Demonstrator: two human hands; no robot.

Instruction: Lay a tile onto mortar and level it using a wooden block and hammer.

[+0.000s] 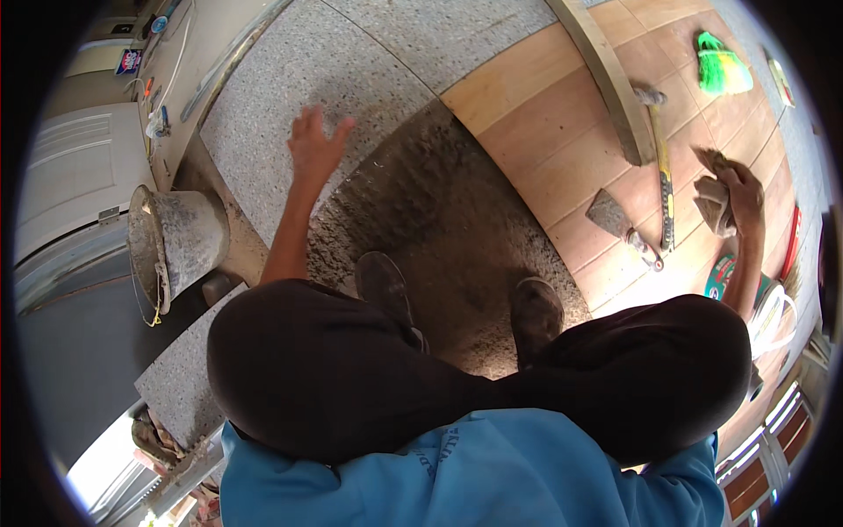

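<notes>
Floor: speckled grey tiles [290, 61] and tan tiles [536, 149] bordering a bare brown patch [457, 202]. Grey bucket [193, 241] left of patch. Right of patch: long beam [606, 79], hammer [665, 176]. Both shoes [536, 316] on patch. Scraper [610, 215] right of patch, near hammer. Left hand [316, 145] blurred, fingers spread, holding nothing, over speckled tiles beside patch. Right hand [745, 193] gripping crumpled grey-brown bundle [716, 211], right of patch; exact kind unclear. Risks, judged: shifting shoes could gouge patch or crumble its edge; low right-hand swing could knock hammer or scraper; leaning while squatting could cost balance.
</notes>
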